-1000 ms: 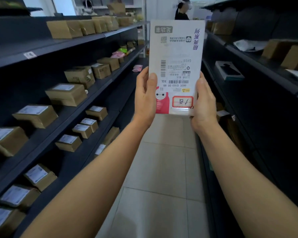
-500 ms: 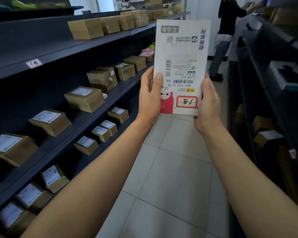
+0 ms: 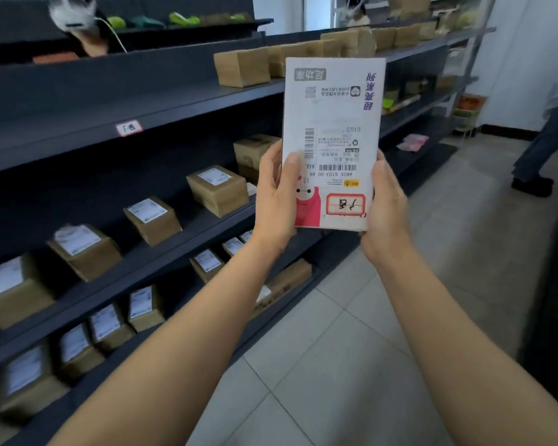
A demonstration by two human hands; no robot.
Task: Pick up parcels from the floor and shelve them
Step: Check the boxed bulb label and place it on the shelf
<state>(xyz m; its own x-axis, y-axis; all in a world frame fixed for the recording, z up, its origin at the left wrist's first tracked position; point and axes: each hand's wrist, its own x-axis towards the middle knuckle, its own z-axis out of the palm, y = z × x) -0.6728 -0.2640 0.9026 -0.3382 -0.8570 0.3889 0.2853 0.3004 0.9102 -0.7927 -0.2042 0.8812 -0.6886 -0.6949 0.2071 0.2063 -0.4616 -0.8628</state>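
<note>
A flat white parcel (image 3: 334, 123) with a barcode label, purple print and a red-framed sticker stands upright in front of me, its print upside down. My left hand (image 3: 276, 201) grips its lower left edge, thumb on the face. My right hand (image 3: 385, 204) holds the lower right edge. The parcel is at chest height, in front of the dark shelving (image 3: 181, 101) on my left.
The dark shelves on the left carry several brown cardboard boxes (image 3: 218, 188) with white labels, on three levels. A tag (image 3: 129, 127) marks one shelf edge. A person's legs (image 3: 541, 146) stand at the right on the tiled floor (image 3: 351, 349). Another dark rack (image 3: 557, 284) borders the right.
My view has swung left toward the left shelving. The parcel stays upright in both hands, and the shelves with boxes now fill more of the view.
</note>
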